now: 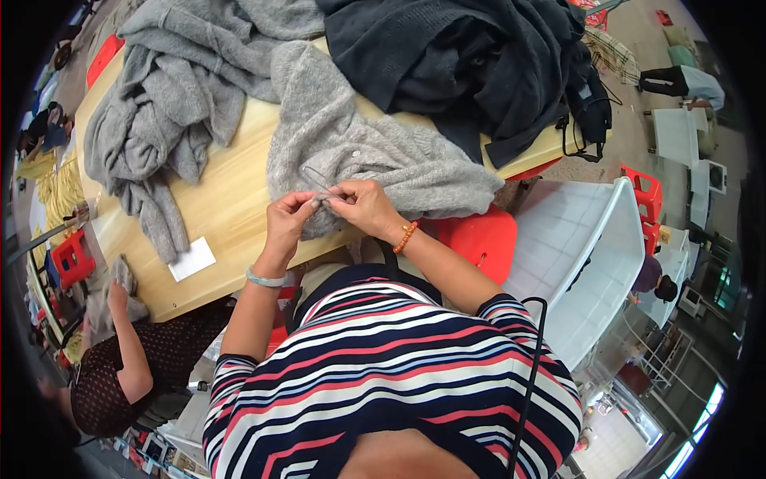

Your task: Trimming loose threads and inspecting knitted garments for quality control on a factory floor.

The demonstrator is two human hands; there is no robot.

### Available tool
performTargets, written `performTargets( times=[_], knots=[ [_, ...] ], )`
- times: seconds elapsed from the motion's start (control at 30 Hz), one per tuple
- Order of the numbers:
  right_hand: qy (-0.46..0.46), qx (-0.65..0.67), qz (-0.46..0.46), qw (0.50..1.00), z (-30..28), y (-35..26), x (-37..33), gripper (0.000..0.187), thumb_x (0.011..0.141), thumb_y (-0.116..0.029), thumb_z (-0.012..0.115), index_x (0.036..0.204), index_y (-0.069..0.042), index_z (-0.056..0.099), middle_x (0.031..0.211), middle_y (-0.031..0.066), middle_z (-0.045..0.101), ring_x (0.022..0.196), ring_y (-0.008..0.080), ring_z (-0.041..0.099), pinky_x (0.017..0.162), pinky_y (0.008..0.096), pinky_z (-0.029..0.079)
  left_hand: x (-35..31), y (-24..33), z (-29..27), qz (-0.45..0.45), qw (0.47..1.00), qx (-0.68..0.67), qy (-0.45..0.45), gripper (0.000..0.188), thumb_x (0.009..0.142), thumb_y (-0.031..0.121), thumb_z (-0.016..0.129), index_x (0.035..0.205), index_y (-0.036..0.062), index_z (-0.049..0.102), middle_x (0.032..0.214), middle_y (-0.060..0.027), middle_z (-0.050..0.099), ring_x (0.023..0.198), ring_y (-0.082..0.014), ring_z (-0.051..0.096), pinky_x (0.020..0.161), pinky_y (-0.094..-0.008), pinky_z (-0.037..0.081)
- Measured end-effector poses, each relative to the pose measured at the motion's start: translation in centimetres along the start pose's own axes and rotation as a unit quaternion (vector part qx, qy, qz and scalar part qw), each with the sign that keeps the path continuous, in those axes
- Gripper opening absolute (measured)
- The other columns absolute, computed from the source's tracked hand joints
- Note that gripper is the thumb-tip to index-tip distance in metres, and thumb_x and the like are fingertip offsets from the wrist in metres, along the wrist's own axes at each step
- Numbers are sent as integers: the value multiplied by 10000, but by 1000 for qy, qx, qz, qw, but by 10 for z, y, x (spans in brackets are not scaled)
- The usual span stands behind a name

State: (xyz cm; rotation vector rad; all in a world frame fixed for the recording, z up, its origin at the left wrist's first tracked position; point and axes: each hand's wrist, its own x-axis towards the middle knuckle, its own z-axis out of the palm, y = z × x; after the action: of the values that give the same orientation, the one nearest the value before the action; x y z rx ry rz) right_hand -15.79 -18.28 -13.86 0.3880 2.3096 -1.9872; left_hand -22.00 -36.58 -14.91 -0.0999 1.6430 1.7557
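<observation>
A light grey knitted garment [351,144] lies bunched over the table's near edge, in front of me. My left hand [289,219] is closed, thumb and forefinger pinching a small fold of this knit. Close against it, my right hand [365,206] is also closed in a pinch at the same fold. A thin dark curved strand [317,177], thread or wire, rises from between the fingertips; which it is I cannot tell. Anything smaller inside the right fingertips is hidden. A small pale round spot shows on the knit just beyond the hands.
On the wooden table [231,191], grey knits [152,112] are heaped at the left and dark knits [463,56] at the back right. A white card [191,259] lies near the left edge. A red stool [483,243] and white bin [582,255] stand right; a co-worker [128,367] sits left.
</observation>
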Motion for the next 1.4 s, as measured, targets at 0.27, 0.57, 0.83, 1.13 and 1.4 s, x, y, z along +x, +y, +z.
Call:
performTargets(
  times=[0.27, 0.57, 0.83, 1.13, 1.4],
  knots=[
    [9, 64, 43, 997, 5, 10, -2, 206, 780, -133, 711, 918, 20, 705, 598, 59, 583, 532, 70, 450, 502, 270, 405, 2, -9, 3, 38, 999, -10, 24, 141, 873, 10, 657, 1000, -43, 688, 916, -57, 698, 801, -79, 621, 744, -207, 493],
    [-78, 70, 109, 989, -5, 10, -1, 183, 838, -45, 651, 996, 37, 695, 667, -64, 582, 592, -8, 451, 505, 187, 368, -4, -14, 1, 29, 999, 15, 5, 129, 875, 10, 650, 988, -39, 687, 904, -44, 695, 778, -67, 605, 729, -201, 487],
    [-33, -77, 95, 992, 5, 3, -12, 199, 802, -96, 661, 936, 49, 688, 689, 163, 643, 607, 227, 613, 613, 334, 497, -4, -26, 0, 37, 999, 24, 18, 115, 877, 17, 654, 980, -25, 682, 891, -26, 684, 769, -64, 596, 723, -201, 480],
    [-3, -148, -73, 986, 9, 14, -13, 174, 804, -75, 639, 907, 64, 650, 858, 245, 650, 774, 401, 635, 722, 433, 516, -6, -28, -1, 27, 999, 31, 18, 125, 885, 35, 662, 996, -18, 685, 880, 1, 676, 744, -34, 569, 678, -181, 456],
    [-38, -16, 82, 996, 5, 12, -11, 200, 804, -124, 609, 902, 38, 674, 604, 120, 588, 553, 145, 534, 547, 323, 441, -10, -34, -4, 46, 999, 18, 14, 142, 892, 43, 659, 1018, -18, 681, 888, 6, 675, 761, -33, 566, 690, -176, 448]
  ],
)
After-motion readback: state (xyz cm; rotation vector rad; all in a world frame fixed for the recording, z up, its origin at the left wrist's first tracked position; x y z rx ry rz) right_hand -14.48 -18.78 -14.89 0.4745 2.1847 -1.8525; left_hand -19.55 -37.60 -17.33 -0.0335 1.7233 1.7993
